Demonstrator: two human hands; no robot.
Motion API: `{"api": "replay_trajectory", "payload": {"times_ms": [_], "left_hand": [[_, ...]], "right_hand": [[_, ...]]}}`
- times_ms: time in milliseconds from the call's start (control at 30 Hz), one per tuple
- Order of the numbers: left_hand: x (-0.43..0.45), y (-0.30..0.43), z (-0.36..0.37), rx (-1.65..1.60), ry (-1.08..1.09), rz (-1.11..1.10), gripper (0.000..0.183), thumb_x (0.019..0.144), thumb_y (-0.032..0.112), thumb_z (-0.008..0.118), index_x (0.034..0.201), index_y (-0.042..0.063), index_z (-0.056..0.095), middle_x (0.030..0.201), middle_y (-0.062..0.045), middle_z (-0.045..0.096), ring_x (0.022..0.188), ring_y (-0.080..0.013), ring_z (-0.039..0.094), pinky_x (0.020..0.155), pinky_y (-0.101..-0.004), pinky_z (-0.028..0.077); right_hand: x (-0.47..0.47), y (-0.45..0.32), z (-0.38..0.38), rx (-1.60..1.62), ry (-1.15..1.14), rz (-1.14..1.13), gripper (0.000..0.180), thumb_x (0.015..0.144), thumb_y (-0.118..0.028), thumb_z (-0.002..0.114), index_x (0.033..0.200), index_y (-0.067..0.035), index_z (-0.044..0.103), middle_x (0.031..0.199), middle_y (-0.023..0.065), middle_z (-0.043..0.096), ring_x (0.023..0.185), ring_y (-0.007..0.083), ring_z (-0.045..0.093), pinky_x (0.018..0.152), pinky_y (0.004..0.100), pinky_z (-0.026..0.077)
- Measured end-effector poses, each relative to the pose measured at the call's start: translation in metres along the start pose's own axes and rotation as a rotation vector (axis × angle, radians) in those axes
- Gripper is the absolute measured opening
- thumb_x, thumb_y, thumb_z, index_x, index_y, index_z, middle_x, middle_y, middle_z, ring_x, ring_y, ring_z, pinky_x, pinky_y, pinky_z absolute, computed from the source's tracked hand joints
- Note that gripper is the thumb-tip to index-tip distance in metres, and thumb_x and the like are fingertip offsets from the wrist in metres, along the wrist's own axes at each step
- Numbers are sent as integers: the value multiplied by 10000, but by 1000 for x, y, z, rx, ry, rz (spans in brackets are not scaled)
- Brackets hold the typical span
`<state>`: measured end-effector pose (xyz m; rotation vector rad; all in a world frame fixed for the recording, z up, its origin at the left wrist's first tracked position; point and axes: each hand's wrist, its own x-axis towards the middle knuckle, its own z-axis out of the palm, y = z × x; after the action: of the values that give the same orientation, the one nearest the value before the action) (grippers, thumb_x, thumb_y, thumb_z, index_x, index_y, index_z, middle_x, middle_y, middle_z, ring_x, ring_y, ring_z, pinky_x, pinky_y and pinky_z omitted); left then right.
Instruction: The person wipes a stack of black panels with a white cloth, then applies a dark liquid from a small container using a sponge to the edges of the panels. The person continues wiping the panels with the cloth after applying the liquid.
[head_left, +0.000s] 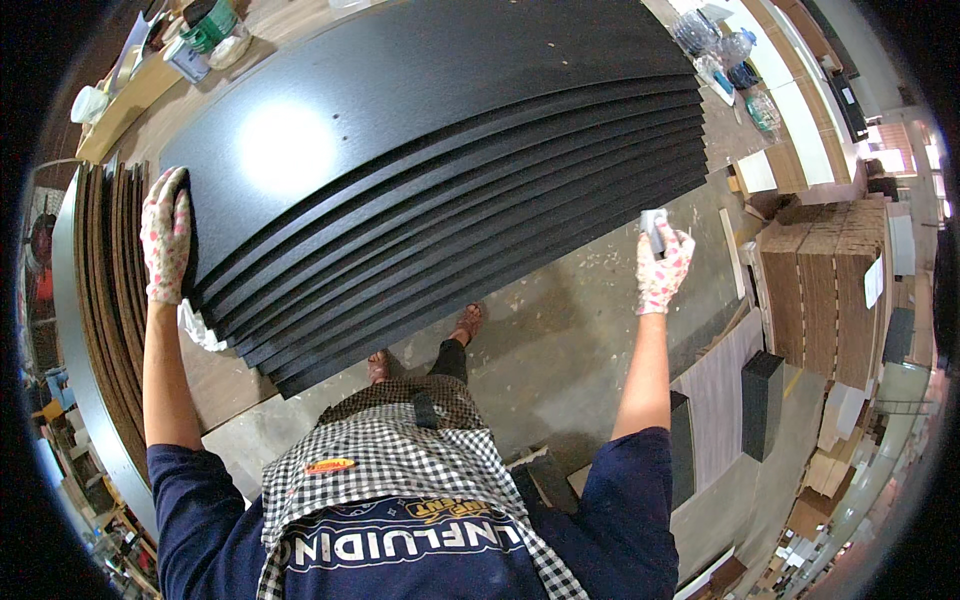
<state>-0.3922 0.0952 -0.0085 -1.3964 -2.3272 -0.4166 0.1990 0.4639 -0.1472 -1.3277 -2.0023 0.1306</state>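
Before me lies a stepped stack of black boards, its top black panel (420, 112) glossy, with a bright light reflected on it. At the panel's left edge, my left hand (166, 232) in a white glove with pink spots grips the board, its thumb hidden. My right hand (664, 262), gloved alike, is shut on a small grey-and-white block-like object (654, 225). That hand is beyond the stack's near right edge, apart from the boards and above the concrete floor. What exactly the small object is cannot be made out.
More boards with brown edges (112, 247) stand at the left. Jars and a green container (210, 30) sit at the upper left, plastic bottles (731, 49) at the upper right. Stacked brown panels (821, 292) and a dark block (761, 405) occupy the right. Crumpled white material (199, 326) lies beside the stack.
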Motion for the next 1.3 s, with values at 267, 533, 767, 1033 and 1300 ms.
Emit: {"api": "replay_trajectory", "payload": {"times_ms": [267, 533, 767, 1033, 1300], "left_hand": [[1, -4, 3, 10, -24, -48, 323, 980, 140, 520, 1291, 78, 584, 1331, -127, 559, 1258, -272, 510, 1076, -372, 385], [1, -2, 2, -2, 20, 35, 305, 957, 131, 545, 1249, 62, 602, 1284, -137, 578, 1191, -303, 545, 1037, -386, 417], [0, -8, 9, -22, 62, -9, 333, 946, 219, 548, 1243, 81, 603, 1278, -139, 590, 1182, -315, 550, 1028, -405, 420], [-3, -14, 20, -43, 178, 19, 330, 918, 254, 569, 1208, 110, 628, 1255, -127, 609, 1177, -318, 556, 1022, -411, 424], [-2, -3, 22, -162, 179, -121, 294, 894, 257, 583, 1138, 115, 663, 1215, -114, 625, 1151, -310, 567, 994, -418, 437]], "right_hand": [[91, 34, -19, -188, 102, 352, 441, 811, -329, 726, 1195, -119, 672, 1031, 165, 583, 938, 318, 606, 870, 412, 490], [-45, -109, -3, 99, -37, 59, 469, 736, -151, 805, 1180, -166, 656, 1090, 131, 517, 994, 296, 551, 844, 403, 481], [-131, -224, -7, 167, -99, -28, 497, 713, -149, 818, 1183, -149, 656, 1083, 148, 515, 978, 317, 544, 844, 414, 468], [-235, -357, -3, 415, -174, -216, 574, 659, -150, 842, 1192, -126, 631, 1060, 146, 503, 946, 317, 527, 797, 437, 455], [-307, -451, 3, 599, -551, -583, 521, 673, -324, 825, 1140, -156, 667, 1019, 126, 558, 891, 311, 554, 700, 418, 497]]}}
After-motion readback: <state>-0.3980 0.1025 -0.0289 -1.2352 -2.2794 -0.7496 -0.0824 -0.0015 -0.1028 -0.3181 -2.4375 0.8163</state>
